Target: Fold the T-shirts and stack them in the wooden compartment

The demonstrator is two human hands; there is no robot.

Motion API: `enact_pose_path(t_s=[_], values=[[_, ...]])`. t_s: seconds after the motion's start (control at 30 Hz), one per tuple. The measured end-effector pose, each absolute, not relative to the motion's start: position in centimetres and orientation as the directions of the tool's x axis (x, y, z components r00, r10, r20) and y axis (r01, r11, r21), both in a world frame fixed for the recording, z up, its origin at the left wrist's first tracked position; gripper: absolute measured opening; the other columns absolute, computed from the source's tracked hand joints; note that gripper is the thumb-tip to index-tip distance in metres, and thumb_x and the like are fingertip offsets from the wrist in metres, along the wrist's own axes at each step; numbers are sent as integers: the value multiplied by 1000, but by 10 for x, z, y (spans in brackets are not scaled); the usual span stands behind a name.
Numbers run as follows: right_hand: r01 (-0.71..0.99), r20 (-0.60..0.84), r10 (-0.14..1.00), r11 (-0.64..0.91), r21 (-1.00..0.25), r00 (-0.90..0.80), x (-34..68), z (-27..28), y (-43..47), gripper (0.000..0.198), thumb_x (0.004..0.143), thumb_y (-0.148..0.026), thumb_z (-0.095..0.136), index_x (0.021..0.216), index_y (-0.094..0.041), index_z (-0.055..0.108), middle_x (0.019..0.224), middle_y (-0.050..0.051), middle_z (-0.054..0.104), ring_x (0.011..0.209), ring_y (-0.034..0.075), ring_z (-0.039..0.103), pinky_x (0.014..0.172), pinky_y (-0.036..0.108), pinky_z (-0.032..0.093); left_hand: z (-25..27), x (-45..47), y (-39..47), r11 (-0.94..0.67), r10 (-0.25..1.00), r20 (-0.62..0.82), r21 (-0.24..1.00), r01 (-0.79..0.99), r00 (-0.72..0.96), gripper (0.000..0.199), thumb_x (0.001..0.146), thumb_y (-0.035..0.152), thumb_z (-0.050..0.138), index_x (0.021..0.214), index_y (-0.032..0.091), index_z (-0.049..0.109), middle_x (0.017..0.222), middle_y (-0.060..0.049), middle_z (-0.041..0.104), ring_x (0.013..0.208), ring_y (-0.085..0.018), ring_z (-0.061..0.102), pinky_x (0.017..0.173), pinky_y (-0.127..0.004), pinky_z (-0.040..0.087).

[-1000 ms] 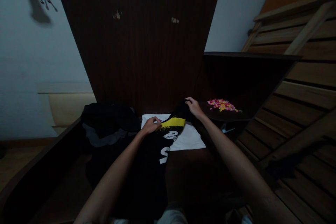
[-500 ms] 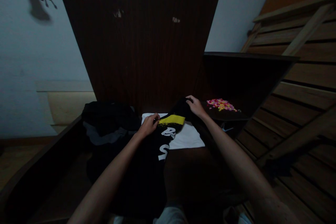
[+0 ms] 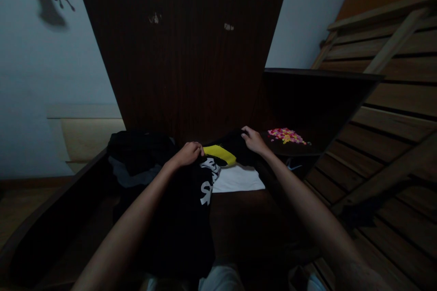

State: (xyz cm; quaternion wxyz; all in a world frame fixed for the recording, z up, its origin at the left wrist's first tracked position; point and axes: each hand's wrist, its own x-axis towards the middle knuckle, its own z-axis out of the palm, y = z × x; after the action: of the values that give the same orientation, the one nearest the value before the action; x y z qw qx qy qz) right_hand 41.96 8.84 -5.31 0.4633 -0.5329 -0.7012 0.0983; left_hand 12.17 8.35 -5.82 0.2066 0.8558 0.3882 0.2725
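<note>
A black garment [image 3: 180, 223] with a yellow band and white lettering hangs and lies across the dark wooden surface toward me; whether it is a shirt or trousers I cannot tell. My left hand [image 3: 190, 152] pinches its upper edge just left of the yellow band. Farther right, my right hand [image 3: 253, 140] grips the black cloth beyond the band, fingers closed on it. Between the hands the fabric is drawn out sideways. Beneath it lies a folded white cloth [image 3: 239, 179], partly covered.
Dark clothes [image 3: 139, 150] with a grey part are heaped at the left. A pile of small pink and yellow pieces [image 3: 287, 135] sits on the dark shelf at right. An upright dark panel [image 3: 191, 54] stands behind; wooden slats [image 3: 396, 95] rise on the right.
My left hand has moved slightly left and up with the garment's edge. The yellow band now slants down to the right, and the lettering has shifted left and creased. My right hand stays nearly in place.
</note>
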Motion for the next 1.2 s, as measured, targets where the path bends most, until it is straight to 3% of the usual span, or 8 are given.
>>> enact_pose_path(t_s=[0.2, 0.4, 0.5, 0.6, 0.7, 0.87, 1.03, 1.2], values=[[426, 216, 973, 228, -876, -77, 431, -57, 71, 22, 71, -40, 61, 82, -22, 57, 70, -1, 61, 65, 17, 55, 61, 29, 44, -38, 101, 87, -417, 873, 231, 808, 415, 429, 23, 74, 23, 39, 56, 20, 53, 47, 4, 39, 47, -12, 35, 49, -24, 28], [500, 104, 994, 82, -862, 15, 444, -96, 82, 19, 61, -33, 70, 67, -19, 59, 53, -6, 49, 50, 11, 45, 53, 25, 39, -72, 122, 101, -357, 861, 53, 772, 527, 506, 20, 69, 21, 46, 58, 19, 62, 51, 2, 52, 50, -13, 44, 52, -24, 33], [545, 144, 988, 86, -834, 65, 446, -123, 91, 15, 63, -31, 65, 67, -18, 58, 54, -7, 49, 52, 11, 45, 54, 24, 38, -95, 136, 104, -369, 874, 83, 754, 543, 479, 13, 64, 17, 52, 56, 20, 61, 58, 1, 60, 61, -15, 53, 63, -24, 40], [640, 199, 975, 92, -763, 97, 448, -142, 98, 7, 64, -26, 60, 65, -19, 57, 56, -6, 50, 55, 12, 48, 56, 25, 39, -111, 141, 106, -366, 896, 127, 753, 547, 425, 6, 65, 19, 56, 69, 21, 61, 69, 0, 64, 70, -16, 58, 69, -25, 42], [733, 236, 968, 96, -673, 90, 445, -147, 102, 3, 66, -19, 58, 65, -21, 59, 59, -3, 54, 60, 15, 52, 62, 28, 42, -121, 138, 108, -347, 913, 139, 759, 551, 383, 26, 64, 26, 65, 88, 21, 58, 72, 1, 64, 68, -16, 58, 66, -26, 44], [856, 462, 887, 240, -458, -1, 409, -135, 100, 28, 66, -7, 55, 87, -20, 68, 97, 11, 66, 96, 26, 56, 87, 40, 43, -128, 135, 105, -348, 884, 150, 844, 409, 443, 58, 56, 20, 71, 109, 21, 48, 73, 6, 61, 66, -14, 59, 66, -26, 46], [541, 476, 816, 576, -613, -329, 350, -128, 92, 42, 66, -6, 49, 100, -23, 67, 107, 5, 66, 105, 22, 55, 96, 37, 41, -125, 143, 89, -384, 839, 237, 895, 225, 490, 64, 59, 17, 69, 116, 20, 41, 90, -1, 65, 86, -17, 63, 77, -29, 47], [256, 349, 852, 464, -848, -390, 314, -140, 93, 33, 68, -16, 54, 100, -20, 65, 88, 1, 67, 84, 18, 61, 75, 29, 46, -119, 142, 75, -508, 848, 378, 780, 364, 372, 56, 59, 13, 66, 108, 21, 40, 99, -3, 60, 90, -17, 60, 80, -30, 46]])
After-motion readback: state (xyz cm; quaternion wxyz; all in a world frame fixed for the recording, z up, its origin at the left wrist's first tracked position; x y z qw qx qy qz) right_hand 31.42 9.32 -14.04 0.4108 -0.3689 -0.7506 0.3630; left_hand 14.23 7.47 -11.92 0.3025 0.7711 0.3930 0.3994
